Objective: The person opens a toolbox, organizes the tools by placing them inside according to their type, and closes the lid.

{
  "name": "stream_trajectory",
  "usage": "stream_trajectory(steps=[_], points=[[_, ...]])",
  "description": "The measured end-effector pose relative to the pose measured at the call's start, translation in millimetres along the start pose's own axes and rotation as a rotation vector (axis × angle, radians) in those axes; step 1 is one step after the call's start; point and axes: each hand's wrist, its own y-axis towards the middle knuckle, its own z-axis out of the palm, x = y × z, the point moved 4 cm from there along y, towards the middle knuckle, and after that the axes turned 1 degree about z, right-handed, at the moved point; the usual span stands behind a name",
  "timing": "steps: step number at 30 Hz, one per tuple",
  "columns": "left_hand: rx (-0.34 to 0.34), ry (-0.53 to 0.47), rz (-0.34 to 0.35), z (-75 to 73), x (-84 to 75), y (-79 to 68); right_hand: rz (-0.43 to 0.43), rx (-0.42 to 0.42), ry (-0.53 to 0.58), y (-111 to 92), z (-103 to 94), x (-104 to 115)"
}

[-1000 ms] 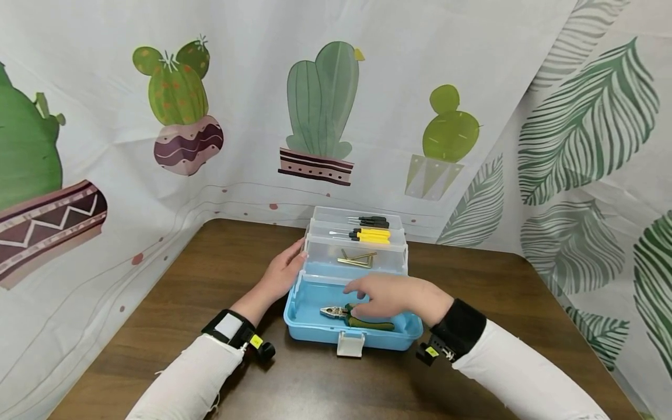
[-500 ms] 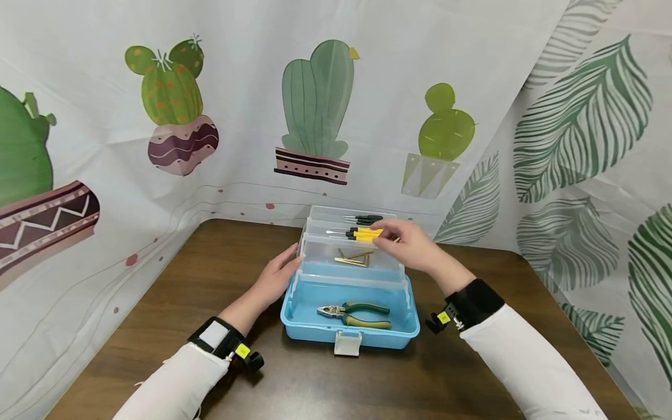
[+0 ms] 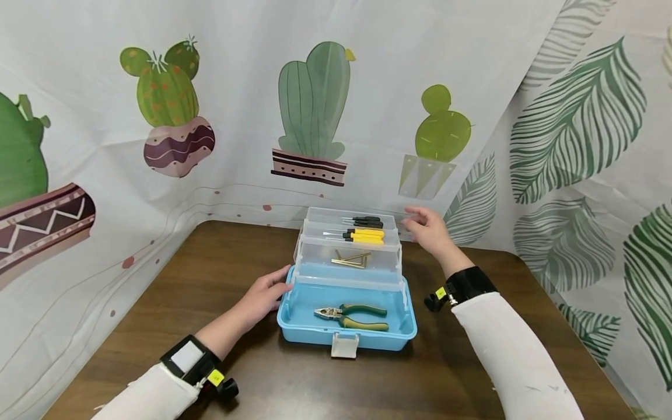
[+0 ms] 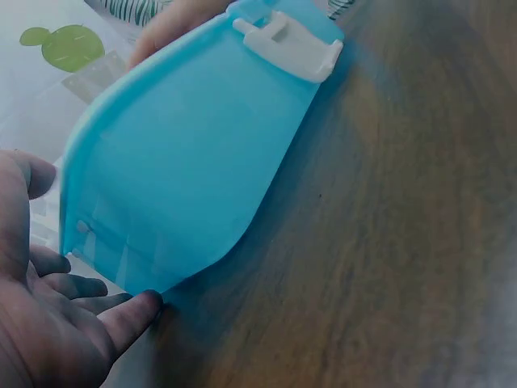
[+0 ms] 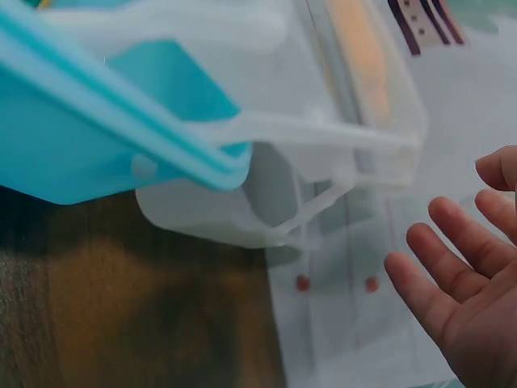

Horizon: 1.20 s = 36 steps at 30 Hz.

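A toolbox stands unfolded on the table, with a light-blue base (image 3: 304, 333) and stepped clear trays (image 3: 315, 256) behind it. Pliers (image 3: 362, 324) with green and yellowish handles lie in the base. Gold hex keys (image 3: 350, 263) rest in the lowest tray. Yellow-handled screwdrivers (image 3: 367, 235) and black-handled screwdrivers (image 3: 367, 222) are in the upper ones. My left hand (image 3: 265, 294) rests against the base's left end, its fingers (image 4: 133, 319) extended along the blue wall. Off the trays' right side, my right hand (image 3: 427, 230) hovers with spread fingers (image 5: 452, 279), holding nothing.
The brown wooden table (image 3: 336, 391) carries the toolbox. Behind it hangs a white cloth (image 3: 236, 116) printed with cacti and leaves. A white latch (image 3: 344, 345) hangs down at the base's front.
My right hand has risen from over the pliers, past the yellow screwdrivers, to the trays' far right. My left hand has slid down from beside the trays to the base's left end.
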Motion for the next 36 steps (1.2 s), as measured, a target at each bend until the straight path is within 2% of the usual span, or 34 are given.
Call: stream_trajectory(steps=[7, 14, 21, 29, 36], points=[[0.031, -0.045, -0.017, 1.7, -7.3, -11.7, 0.167, 0.077, 0.129, 5.5, 12.4, -29.8], [0.014, -0.065, -0.06, 1.6, -12.7, -17.9, 0.294, 0.167, 0.197, 8.9, 29.3, -62.1], [0.026, -0.08, -0.07, 0.3, -15.5, -23.8, 0.344, 0.203, 0.249, 5.9, 43.4, -70.4], [0.048, -0.082, -0.076, 1.9, -14.7, -25.1, 0.336, 0.218, 0.21, 0.7, 50.3, -73.7], [0.06, -0.089, -0.083, 2.9, -13.0, -24.8, 0.366, 0.206, 0.226, -4.4, 53.5, -82.1]])
